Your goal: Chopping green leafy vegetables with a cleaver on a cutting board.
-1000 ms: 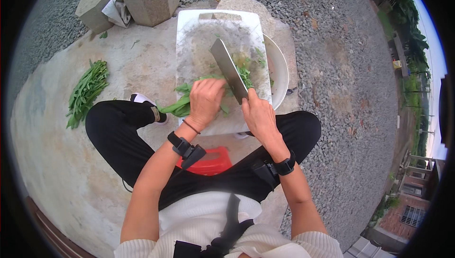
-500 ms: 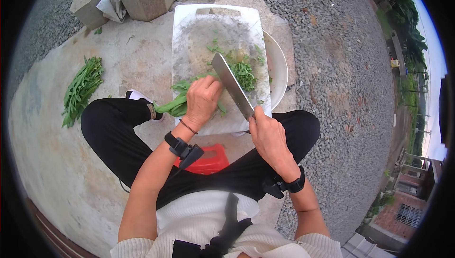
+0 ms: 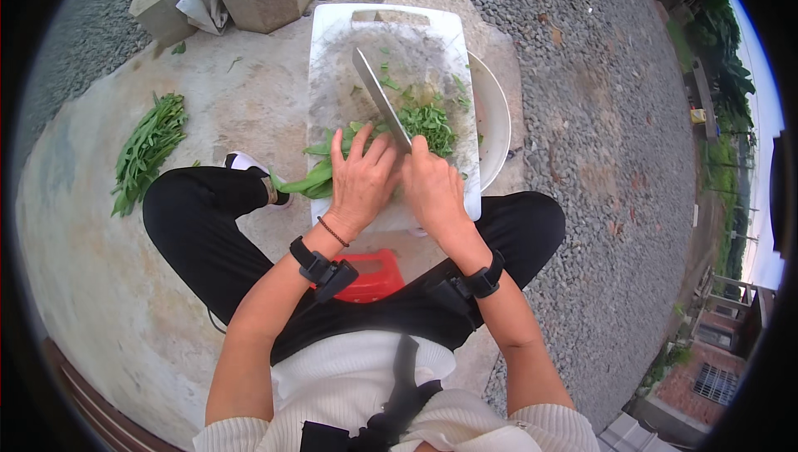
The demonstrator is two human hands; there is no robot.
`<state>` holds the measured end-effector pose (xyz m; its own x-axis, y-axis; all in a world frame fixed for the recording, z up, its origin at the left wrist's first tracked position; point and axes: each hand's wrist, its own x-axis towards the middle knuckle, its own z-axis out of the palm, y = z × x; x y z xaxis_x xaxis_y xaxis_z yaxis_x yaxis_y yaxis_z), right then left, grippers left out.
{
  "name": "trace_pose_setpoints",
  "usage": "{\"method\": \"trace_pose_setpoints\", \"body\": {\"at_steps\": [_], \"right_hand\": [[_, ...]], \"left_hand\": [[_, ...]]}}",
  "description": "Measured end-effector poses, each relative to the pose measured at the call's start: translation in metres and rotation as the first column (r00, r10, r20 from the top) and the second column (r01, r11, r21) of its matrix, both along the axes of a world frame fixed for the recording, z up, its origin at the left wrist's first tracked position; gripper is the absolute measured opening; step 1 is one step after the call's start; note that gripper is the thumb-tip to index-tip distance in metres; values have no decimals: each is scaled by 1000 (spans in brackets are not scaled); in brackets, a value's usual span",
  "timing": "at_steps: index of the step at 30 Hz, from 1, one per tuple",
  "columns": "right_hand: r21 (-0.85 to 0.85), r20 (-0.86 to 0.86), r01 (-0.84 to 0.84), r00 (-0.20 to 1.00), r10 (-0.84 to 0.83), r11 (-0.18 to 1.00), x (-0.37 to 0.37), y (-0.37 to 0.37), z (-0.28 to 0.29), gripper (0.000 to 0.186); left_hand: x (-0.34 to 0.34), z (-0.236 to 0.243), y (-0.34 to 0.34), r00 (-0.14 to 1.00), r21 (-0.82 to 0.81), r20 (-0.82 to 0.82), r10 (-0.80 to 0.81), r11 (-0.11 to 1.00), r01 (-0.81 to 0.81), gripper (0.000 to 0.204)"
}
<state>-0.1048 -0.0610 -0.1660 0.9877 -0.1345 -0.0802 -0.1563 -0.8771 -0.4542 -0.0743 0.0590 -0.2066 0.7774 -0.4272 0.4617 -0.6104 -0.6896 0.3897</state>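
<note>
- A cleaver (image 3: 381, 96) is held by the right hand (image 3: 434, 186), its blade pointed toward eleven o'clock.
- The left hand (image 3: 362, 178) is laid over leafy stalks (image 3: 310, 184), fingers somewhat spread; whether they are gripped cannot be told.
- The stalks are placed at the cutting board's (image 3: 330, 61) eight o'clock, chopped greens (image 3: 428, 125) at four.
- At three o'clock, a white bowl (image 3: 496, 115) is partly covered by the board.
- At nine, a green bundle (image 3: 150, 153) is laid on concrete (image 3: 91, 269).
</note>
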Motion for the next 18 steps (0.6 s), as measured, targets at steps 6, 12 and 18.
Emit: {"method": "trace_pose_setpoints", "body": {"at_steps": [6, 12, 18], "right_hand": [[135, -66, 64, 996, -55, 989, -18, -29, 4, 17], [108, -73, 181, 982, -174, 978, -39, -39, 21, 19], [90, -73, 142, 988, -136, 986, -50, -38, 44, 15]], "left_hand": [[9, -20, 13, 996, -26, 2, -89, 996, 89, 32], [16, -21, 4, 993, 2, 40, -116, 993, 116, 32], [19, -20, -11, 991, -92, 18, -131, 987, 133, 23]]}}
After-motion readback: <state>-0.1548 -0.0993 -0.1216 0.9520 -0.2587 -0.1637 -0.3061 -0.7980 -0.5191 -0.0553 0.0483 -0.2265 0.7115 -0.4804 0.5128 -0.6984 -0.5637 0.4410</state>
